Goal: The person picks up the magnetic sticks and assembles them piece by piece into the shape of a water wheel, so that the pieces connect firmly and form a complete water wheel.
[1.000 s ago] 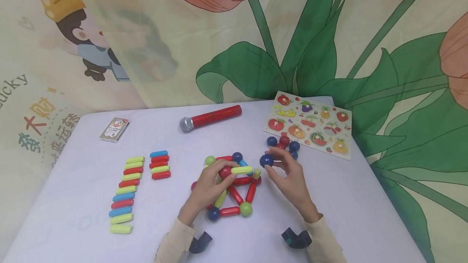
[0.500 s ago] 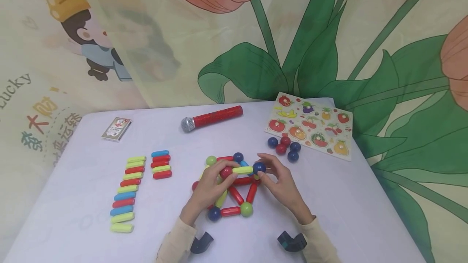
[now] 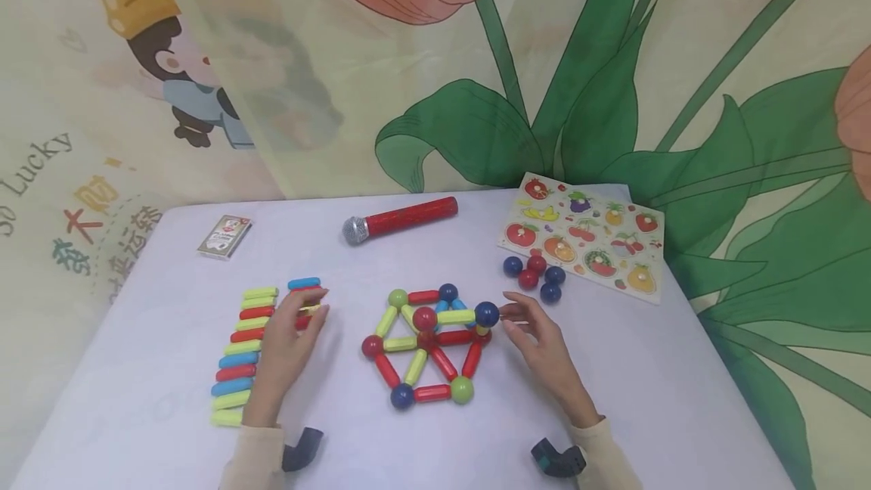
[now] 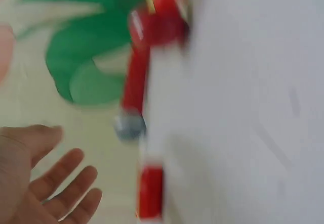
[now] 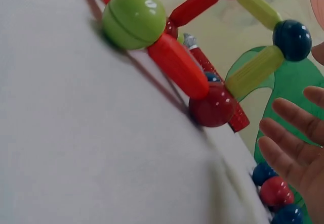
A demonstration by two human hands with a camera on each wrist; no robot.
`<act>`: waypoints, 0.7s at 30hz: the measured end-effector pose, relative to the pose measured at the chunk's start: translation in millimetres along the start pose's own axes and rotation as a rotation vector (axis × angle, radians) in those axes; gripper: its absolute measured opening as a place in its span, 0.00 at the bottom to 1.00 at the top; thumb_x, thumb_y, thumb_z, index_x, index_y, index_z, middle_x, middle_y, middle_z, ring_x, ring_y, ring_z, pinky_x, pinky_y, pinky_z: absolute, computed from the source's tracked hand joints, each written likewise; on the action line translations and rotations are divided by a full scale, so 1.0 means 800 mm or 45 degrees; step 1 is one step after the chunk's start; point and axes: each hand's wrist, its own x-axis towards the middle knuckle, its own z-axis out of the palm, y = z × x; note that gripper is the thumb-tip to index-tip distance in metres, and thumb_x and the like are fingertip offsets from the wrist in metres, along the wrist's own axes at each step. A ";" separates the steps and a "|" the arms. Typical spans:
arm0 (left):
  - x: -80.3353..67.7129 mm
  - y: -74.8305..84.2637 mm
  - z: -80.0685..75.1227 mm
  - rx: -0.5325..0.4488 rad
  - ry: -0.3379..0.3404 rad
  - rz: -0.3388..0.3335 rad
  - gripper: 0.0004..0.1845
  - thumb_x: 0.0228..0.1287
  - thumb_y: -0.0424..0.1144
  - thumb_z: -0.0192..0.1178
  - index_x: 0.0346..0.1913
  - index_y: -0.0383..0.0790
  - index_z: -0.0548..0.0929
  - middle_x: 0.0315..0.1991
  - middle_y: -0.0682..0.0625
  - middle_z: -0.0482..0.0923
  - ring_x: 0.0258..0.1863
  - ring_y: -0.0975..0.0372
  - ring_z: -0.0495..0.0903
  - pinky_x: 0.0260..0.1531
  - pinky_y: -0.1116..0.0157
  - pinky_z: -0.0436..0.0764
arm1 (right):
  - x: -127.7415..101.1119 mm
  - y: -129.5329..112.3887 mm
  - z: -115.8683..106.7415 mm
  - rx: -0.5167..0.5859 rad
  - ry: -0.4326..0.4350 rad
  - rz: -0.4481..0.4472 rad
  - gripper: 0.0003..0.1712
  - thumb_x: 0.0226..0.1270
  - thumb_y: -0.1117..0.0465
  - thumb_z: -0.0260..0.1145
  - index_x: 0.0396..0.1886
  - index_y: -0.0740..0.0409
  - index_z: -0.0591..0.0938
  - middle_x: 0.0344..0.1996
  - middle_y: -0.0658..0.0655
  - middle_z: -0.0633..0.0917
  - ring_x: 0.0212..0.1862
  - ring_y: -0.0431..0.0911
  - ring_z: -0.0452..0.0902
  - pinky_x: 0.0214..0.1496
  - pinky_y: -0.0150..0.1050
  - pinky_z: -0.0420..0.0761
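A structure of magnetic rods and balls stands mid-table: a flat ring with spokes, plus a raised yellow-green rod [image 3: 455, 317] joining a red ball [image 3: 425, 318] and a blue ball [image 3: 487, 314]. In the right wrist view, another yellow-green rod [image 5: 255, 72] slants from the blue ball [image 5: 292, 40] down to a lower red ball [image 5: 212, 105]. Just right of the blue ball is my right hand [image 3: 544, 354], fingers spread and holding nothing. My left hand [image 3: 286, 346] reaches over the short column of rods, thumb and fingers apart; it partly hides them. The left wrist view is blurred.
A long column of rods [image 3: 238, 361] lies at left. Several loose red and blue balls [image 3: 550, 293] sit beside a fruit puzzle board [image 3: 585, 237] at right. Toward the back are a red microphone [image 3: 401, 219] and a playing-card box [image 3: 225, 237].
My right hand brought the blue ball onto the end of the raised rod, then let go and drew slightly right. My left hand released the red ball and moved left to the loose rods.
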 end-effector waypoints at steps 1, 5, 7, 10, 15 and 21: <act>-0.001 -0.009 -0.006 0.061 0.001 -0.031 0.18 0.63 0.33 0.63 0.56 0.40 0.76 0.52 0.47 0.78 0.52 0.56 0.77 0.49 0.61 0.80 | 0.000 0.008 0.000 -0.016 0.009 0.015 0.23 0.69 0.67 0.60 0.63 0.61 0.71 0.47 0.59 0.83 0.52 0.51 0.79 0.53 0.43 0.80; -0.006 -0.032 -0.019 0.217 -0.108 -0.119 0.21 0.60 0.33 0.65 0.57 0.38 0.75 0.52 0.42 0.76 0.53 0.49 0.73 0.50 0.46 0.78 | -0.002 0.029 0.002 -0.039 0.031 0.051 0.21 0.68 0.64 0.62 0.61 0.56 0.74 0.45 0.55 0.84 0.49 0.47 0.79 0.51 0.37 0.80; -0.008 -0.036 -0.020 0.267 -0.161 -0.139 0.23 0.59 0.33 0.66 0.57 0.38 0.75 0.53 0.41 0.75 0.55 0.48 0.71 0.50 0.45 0.78 | -0.005 0.033 0.004 -0.051 0.035 0.064 0.19 0.68 0.63 0.62 0.58 0.55 0.75 0.44 0.53 0.84 0.47 0.46 0.80 0.48 0.33 0.80; -0.009 -0.038 -0.019 0.305 -0.187 -0.126 0.24 0.58 0.32 0.67 0.58 0.38 0.75 0.53 0.42 0.74 0.56 0.48 0.70 0.49 0.46 0.79 | -0.010 0.037 0.007 -0.055 0.038 0.102 0.16 0.67 0.63 0.63 0.54 0.55 0.77 0.40 0.52 0.85 0.43 0.43 0.81 0.44 0.31 0.80; -0.010 -0.045 -0.017 0.270 -0.125 -0.120 0.23 0.57 0.31 0.68 0.56 0.40 0.76 0.52 0.44 0.75 0.54 0.50 0.72 0.49 0.47 0.80 | -0.017 0.041 0.011 -0.035 0.023 0.161 0.13 0.68 0.62 0.63 0.51 0.54 0.79 0.38 0.50 0.86 0.39 0.40 0.82 0.42 0.31 0.81; -0.014 -0.052 -0.017 0.163 -0.096 -0.166 0.23 0.57 0.32 0.68 0.57 0.40 0.76 0.52 0.44 0.77 0.51 0.52 0.76 0.50 0.49 0.79 | -0.017 0.041 0.011 -0.026 0.023 0.156 0.12 0.69 0.61 0.62 0.51 0.53 0.79 0.41 0.50 0.85 0.40 0.40 0.82 0.46 0.31 0.81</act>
